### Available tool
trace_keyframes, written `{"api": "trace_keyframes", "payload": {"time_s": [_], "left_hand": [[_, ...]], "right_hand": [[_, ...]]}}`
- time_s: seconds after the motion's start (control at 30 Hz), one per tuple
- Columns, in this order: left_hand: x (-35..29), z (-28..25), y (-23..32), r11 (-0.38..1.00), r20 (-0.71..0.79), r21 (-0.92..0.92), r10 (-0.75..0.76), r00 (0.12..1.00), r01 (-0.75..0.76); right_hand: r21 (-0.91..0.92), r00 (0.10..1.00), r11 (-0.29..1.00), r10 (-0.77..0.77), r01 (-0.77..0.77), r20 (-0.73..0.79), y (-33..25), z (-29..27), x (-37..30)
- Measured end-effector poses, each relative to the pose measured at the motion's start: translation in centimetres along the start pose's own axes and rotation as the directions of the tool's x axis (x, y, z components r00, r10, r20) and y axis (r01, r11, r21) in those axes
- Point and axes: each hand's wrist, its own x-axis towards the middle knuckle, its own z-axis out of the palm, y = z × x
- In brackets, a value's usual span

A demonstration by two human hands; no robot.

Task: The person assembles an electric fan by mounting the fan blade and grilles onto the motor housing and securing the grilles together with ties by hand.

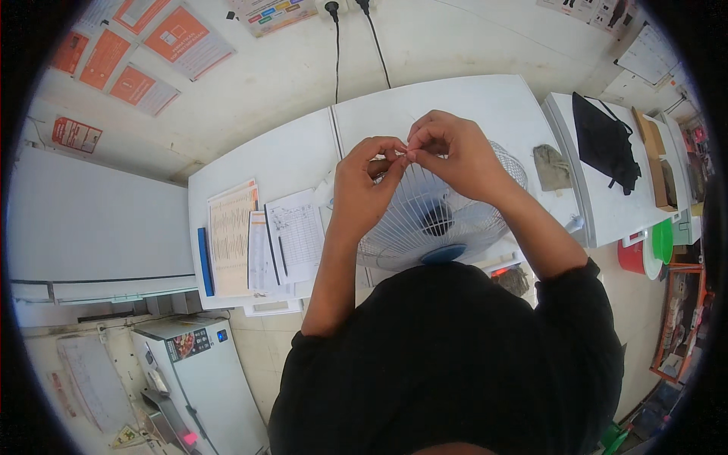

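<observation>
A fan (444, 252) with a round white wire grille, a dark hub and a blue centre cap stands on the white table right before my body. Above the far rim of its grille, my left hand (366, 182) and my right hand (455, 155) meet fingertip to fingertip. Thumb and forefinger are pinched together on both. Whatever sits between the fingertips is too small to make out; it may be part of the grille's edge. My forearms pass either side of the fan, and my left hand covers part of its left side.
Papers (296, 227) with a pen and a blue folder (205, 262) lie on the table's left. A grey cloth (552, 167) rests right of the fan. Farther right, a black bag (607, 144) lies on another white surface. Two black cords (373, 45) hang from the wall.
</observation>
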Motion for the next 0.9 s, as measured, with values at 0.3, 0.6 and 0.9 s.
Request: {"api": "trace_keyframes", "payload": {"time_s": [0.3,0.6,0.9], "left_hand": [[0.3,0.2,-0.1,1.000,-0.005,0.005,-0.019,1.000,0.019],[0.5,0.2,-0.4,1.000,0.011,0.002,0.000,1.000,0.000],[0.6,0.2,-0.5,0.999,0.036,0.039,-0.013,0.999,0.012]], "right_hand": [[-0.187,0.991,0.976,-0.126,0.114,-0.049,-0.1,0.5,-0.9],[-0.347,0.978,0.926,-0.188,0.148,-0.085,0.0,0.9,-1.1],[-0.332,0.982,0.936,-0.159,0.117,-0.100,0.3,0.8,-1.0]]}}
